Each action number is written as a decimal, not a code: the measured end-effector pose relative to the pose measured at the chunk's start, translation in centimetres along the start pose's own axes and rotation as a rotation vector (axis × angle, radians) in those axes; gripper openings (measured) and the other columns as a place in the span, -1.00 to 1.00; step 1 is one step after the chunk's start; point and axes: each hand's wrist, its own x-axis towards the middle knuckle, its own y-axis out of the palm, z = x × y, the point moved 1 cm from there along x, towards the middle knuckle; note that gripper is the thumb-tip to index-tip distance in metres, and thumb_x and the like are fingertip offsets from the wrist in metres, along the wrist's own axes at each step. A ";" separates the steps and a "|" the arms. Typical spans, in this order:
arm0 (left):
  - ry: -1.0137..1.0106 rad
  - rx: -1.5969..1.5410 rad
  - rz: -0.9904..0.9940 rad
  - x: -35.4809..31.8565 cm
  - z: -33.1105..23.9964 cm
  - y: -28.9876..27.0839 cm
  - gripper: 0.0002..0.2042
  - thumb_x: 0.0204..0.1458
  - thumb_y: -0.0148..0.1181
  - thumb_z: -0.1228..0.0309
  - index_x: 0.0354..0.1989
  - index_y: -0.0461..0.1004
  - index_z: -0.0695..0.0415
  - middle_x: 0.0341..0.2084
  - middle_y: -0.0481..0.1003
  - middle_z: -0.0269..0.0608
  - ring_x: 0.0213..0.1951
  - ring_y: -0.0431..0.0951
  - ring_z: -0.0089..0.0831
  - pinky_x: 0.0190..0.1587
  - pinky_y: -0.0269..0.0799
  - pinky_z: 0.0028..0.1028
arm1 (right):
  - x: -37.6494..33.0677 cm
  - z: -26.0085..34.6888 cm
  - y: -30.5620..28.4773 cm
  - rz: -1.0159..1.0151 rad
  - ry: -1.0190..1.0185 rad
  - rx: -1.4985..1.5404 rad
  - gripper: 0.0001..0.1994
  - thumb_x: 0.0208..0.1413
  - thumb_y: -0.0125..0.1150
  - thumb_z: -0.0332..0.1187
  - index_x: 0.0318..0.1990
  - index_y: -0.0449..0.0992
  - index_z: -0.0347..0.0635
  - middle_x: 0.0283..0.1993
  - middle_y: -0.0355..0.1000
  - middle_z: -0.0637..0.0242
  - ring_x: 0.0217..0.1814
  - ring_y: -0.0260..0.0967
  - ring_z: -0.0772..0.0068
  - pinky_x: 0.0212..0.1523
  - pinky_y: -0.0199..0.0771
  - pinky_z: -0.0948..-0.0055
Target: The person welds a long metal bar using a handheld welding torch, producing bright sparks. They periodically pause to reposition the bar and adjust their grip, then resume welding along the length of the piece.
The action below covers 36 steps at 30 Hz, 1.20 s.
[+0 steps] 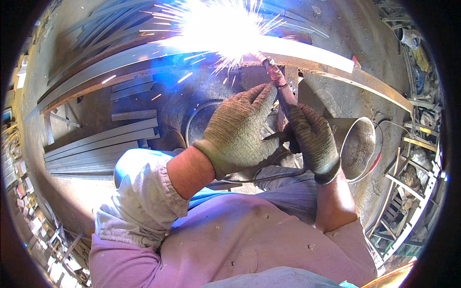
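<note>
My right hand point(312, 137), in a ribbed grey-brown glove, is wrapped round the handle of a welding torch point(286, 94) with a reddish, worn neck. The fingertips of my gloved left hand point(240, 127) are pressed together against the torch's side, its thumb close to the right hand. From the torch tip a blinding white arc point(221, 26) throws sparks to all sides. It burns at a long pale metal bar point(317, 54), which lies along a rusty steel beam point(370, 90). Glare hides the weld spot and the work around it.
A metal bucket point(357, 151) stands beyond my right hand, near a cable. Several steel profiles point(101, 149) lie on the floor at the left, with more behind the beam. Metal frames point(408, 201) and scrap line the right edge.
</note>
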 end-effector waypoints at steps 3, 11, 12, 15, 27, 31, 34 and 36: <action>-0.002 0.048 -0.007 -0.3 0.1 0.2 -0.04 0.05 0.64 0.17 0.55 0.33 0.49 0.38 0.52 0.42 0.33 0.60 0.33 0.44 0.51 0.03 | -0.1 0.3 0.0 0.000 -0.003 -0.034 -0.65 0.69 0.20 -0.04 0.04 0.66 -0.17 -0.34 0.58 0.47 -0.43 0.42 0.72 -0.45 0.42 0.51; -0.028 -0.093 0.035 0.5 -0.1 -0.1 -0.04 0.04 0.64 0.19 0.56 0.32 0.44 0.31 0.57 0.37 0.23 0.64 0.32 0.32 0.57 0.04 | 0.1 0.2 0.1 -0.012 -0.010 -0.048 -0.62 0.69 0.18 -0.02 0.02 0.66 -0.18 -0.36 0.57 0.47 -0.43 0.42 0.70 -0.44 0.41 0.52; 0.042 -0.023 -0.045 0.4 -0.2 0.0 -0.05 0.02 0.64 0.23 0.56 0.32 0.41 0.26 0.60 0.35 0.19 0.65 0.33 0.26 0.59 0.06 | 0.0 0.4 0.2 -0.022 -0.017 -0.023 -0.63 0.69 0.19 -0.02 0.04 0.66 -0.18 -0.35 0.57 0.46 -0.44 0.41 0.70 -0.46 0.39 0.52; -0.011 -0.016 0.019 0.4 -0.2 -0.2 -0.04 0.01 0.65 0.25 0.57 0.31 0.40 0.26 0.59 0.36 0.20 0.65 0.34 0.28 0.59 0.06 | -0.2 1.0 0.4 -0.025 0.059 0.023 -0.64 0.69 0.20 -0.04 0.07 0.66 -0.18 -0.35 0.57 0.46 -0.45 0.40 0.71 -0.47 0.37 0.52; -0.007 0.013 0.001 0.0 -0.1 -0.4 -0.04 0.03 0.64 0.24 0.58 0.31 0.44 0.36 0.53 0.40 0.29 0.62 0.33 0.39 0.54 0.04 | 0.3 0.0 0.1 0.013 0.023 0.011 -0.66 0.69 0.19 -0.06 0.17 0.65 -0.15 -0.36 0.57 0.47 -0.47 0.37 0.72 -0.48 0.35 0.55; -0.025 -0.060 0.024 0.4 0.1 -0.1 -0.04 0.02 0.63 0.25 0.57 0.31 0.44 0.33 0.55 0.40 0.29 0.62 0.31 0.39 0.54 0.03 | 0.1 0.4 0.4 -0.011 0.021 0.041 -0.67 0.70 0.19 -0.06 0.16 0.65 -0.15 -0.35 0.56 0.47 -0.47 0.37 0.72 -0.48 0.35 0.55; -0.003 -0.006 0.012 0.4 0.0 -0.2 -0.05 0.02 0.64 0.25 0.55 0.32 0.45 0.31 0.56 0.39 0.29 0.62 0.32 0.38 0.54 0.03 | 0.1 0.1 0.4 -0.032 0.026 0.054 -0.68 0.69 0.20 -0.07 0.15 0.65 -0.14 -0.35 0.56 0.47 -0.47 0.37 0.72 -0.48 0.34 0.55; -0.018 0.009 0.022 0.3 -0.1 -0.3 -0.05 0.02 0.64 0.23 0.55 0.33 0.45 0.32 0.55 0.40 0.30 0.62 0.32 0.39 0.54 0.02 | 0.2 0.0 0.4 -0.036 0.041 0.056 -0.69 0.68 0.21 -0.08 0.13 0.66 -0.14 -0.34 0.56 0.47 -0.47 0.37 0.72 -0.48 0.34 0.55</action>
